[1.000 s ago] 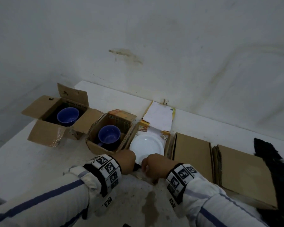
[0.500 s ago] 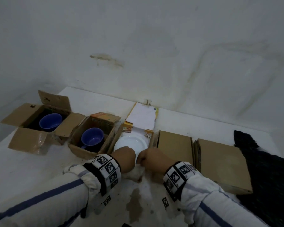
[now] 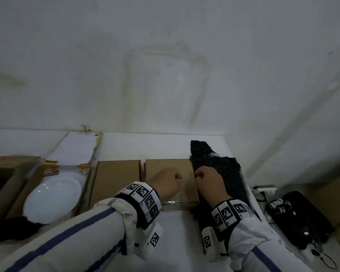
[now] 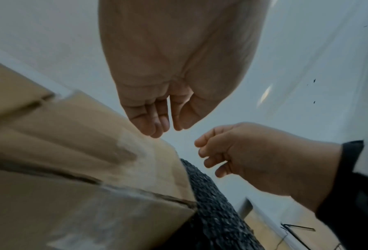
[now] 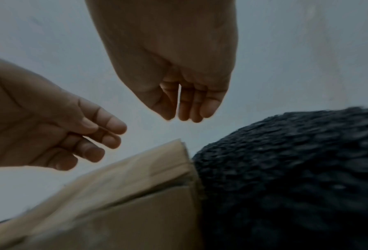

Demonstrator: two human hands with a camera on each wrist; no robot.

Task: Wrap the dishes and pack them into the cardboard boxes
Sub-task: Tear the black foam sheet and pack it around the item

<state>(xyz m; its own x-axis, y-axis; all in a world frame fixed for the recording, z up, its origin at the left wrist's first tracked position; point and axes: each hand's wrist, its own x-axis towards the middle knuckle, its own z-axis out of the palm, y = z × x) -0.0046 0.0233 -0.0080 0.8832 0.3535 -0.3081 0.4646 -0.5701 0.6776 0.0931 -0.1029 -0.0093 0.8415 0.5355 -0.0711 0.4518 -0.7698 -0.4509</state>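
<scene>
Head view: both hands hover over the closed box [image 3: 169, 173] at centre frame, holding nothing. The left hand [image 3: 166, 183] has loosely curled fingers; the right hand [image 3: 209, 183], fingers relaxed too, hangs at the box's right edge beside a black cloth [image 3: 220, 165]. At lower left, a white plate [image 3: 53, 197] lies unwrapped in an open box [image 3: 20, 185] on the tabletop [image 3: 177, 228].

L hand [image 3: 166, 185] + R hand [image 3: 208, 182] | moved plate→closed box [image 3: 169, 173], empty
</scene>
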